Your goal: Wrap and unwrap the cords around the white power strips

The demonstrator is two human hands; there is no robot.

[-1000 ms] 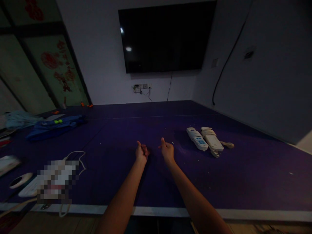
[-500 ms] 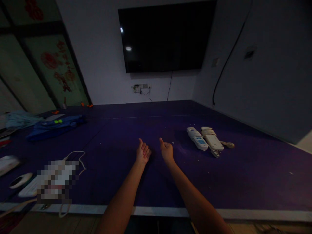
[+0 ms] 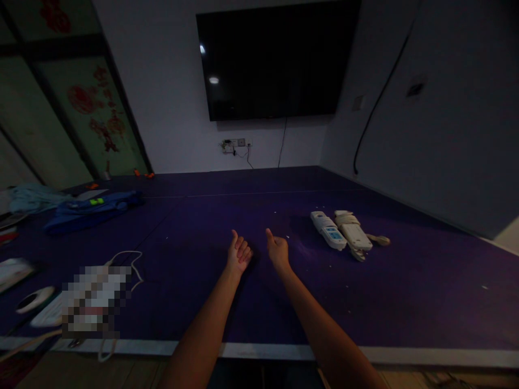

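Observation:
Both my forearms reach out over a dark purple table (image 3: 405, 292). My left hand (image 3: 238, 253) rests on its edge on the cloth, thumb up, fingers loosely uncurled and empty. A little to its right, my right hand (image 3: 278, 251) is a closed fist with the thumb sticking up, and nothing shows in it. The hands are a short gap apart. Two white handheld devices (image 3: 343, 231) lie side by side on the table to the right of my right hand, out of touch.
A white corded item (image 3: 121, 259) and a tape roll (image 3: 34, 299) lie at the near left. Blue cloth (image 3: 91, 209) lies at the far left. A black screen (image 3: 275, 59) hangs on the back wall above a socket (image 3: 237, 143). The table's pale front edge (image 3: 405, 356) runs near me.
My left hand has loosened from a tight fist, its fingers now partly uncurled. My right hand has stayed almost where it was, thumb still up.

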